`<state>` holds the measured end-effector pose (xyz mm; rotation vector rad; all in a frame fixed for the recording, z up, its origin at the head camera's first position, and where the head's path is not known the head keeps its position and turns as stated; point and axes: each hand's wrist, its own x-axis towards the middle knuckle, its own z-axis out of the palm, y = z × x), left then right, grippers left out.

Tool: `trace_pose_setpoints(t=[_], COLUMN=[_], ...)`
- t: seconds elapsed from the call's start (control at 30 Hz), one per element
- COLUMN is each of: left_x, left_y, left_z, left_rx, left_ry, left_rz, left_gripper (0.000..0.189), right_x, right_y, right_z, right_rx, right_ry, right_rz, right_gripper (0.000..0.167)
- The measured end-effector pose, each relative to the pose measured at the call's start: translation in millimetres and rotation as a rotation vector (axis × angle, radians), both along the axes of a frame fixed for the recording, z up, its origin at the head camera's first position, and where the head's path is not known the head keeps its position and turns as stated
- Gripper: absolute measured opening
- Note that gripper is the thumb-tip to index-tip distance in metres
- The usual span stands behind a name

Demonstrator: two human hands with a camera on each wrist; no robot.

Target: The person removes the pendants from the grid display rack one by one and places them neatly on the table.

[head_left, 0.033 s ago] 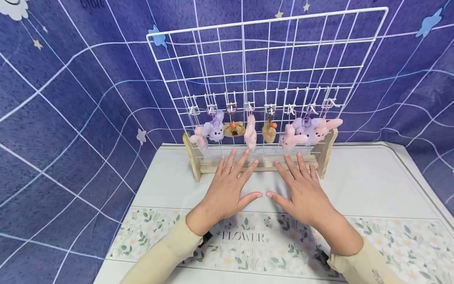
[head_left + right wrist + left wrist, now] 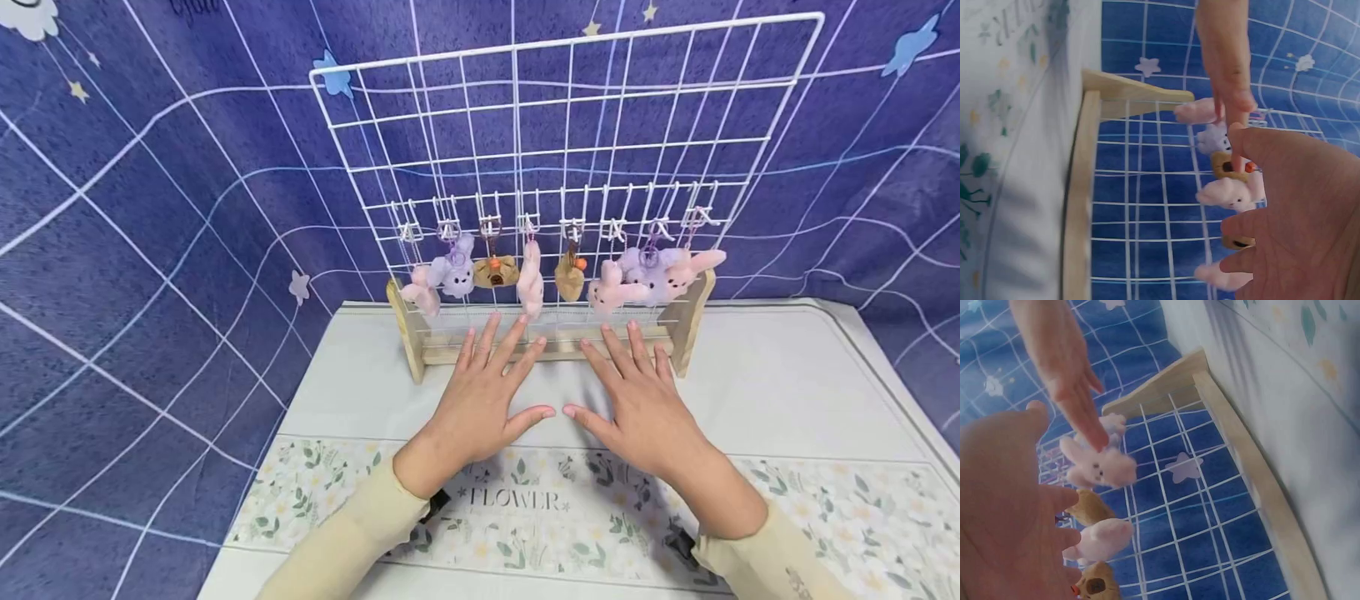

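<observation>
My left hand (image 2: 483, 400) and right hand (image 2: 645, 408) are held side by side, palms down, fingers straight and spread, thumbs almost meeting. Neither holds anything. Before the fingertips stands a white wire grid rack (image 2: 566, 154) on a wooden base (image 2: 562, 353). Small plush keychains hang from its hooks: pink (image 2: 422, 293) and lavender (image 2: 455, 273) plushes at left, a brown plush (image 2: 495, 272), a pink plush (image 2: 530, 283) mid-rack, another brown plush (image 2: 570, 279), then a pink bunny (image 2: 609, 292), a lavender plush (image 2: 647, 271) and a pink plush (image 2: 686, 273). Both wrist views show the plushes beyond the fingers.
A white tablecloth (image 2: 780, 383) covers the table, with a leafy flower band and the word FLOWER (image 2: 513, 500) under the forearms. Behind the rack and along the left hangs a blue curtain (image 2: 150, 333) printed with lines and stars. The rack's upper grid rows carry nothing.
The pink bunny right of the middle has swung very slightly left. Both hands stay in the same place with fingers spread.
</observation>
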<state>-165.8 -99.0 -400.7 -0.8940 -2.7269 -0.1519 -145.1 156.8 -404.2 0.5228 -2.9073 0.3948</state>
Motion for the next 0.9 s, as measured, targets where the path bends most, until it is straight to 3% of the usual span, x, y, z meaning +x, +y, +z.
trace_pose_setpoints(t=[0.4, 0.73, 0.9], left_x=[-6.1, -14.8, -16.0], left_y=[1.1, 4.5, -0.8], left_z=[-3.8, -6.4, -7.3], left_rx=[0.012, 0.005, 0.025], left_ry=[-0.022, 0.022, 0.021], left_rz=[0.013, 0.068, 0.093], left_gripper=[0.087, 0.086, 0.084], right_x=[-13.1, -15.6, -15.7], right_y=[1.7, 1.7, 3.7], right_z=[-10.9, -3.0, 3.6], right_rx=[0.002, -0.011, -0.071], right_ry=[-0.015, -0.01, 0.022], right_rz=[-0.018, -0.008, 0.011], right_gripper=[0.092, 0.089, 0.085])
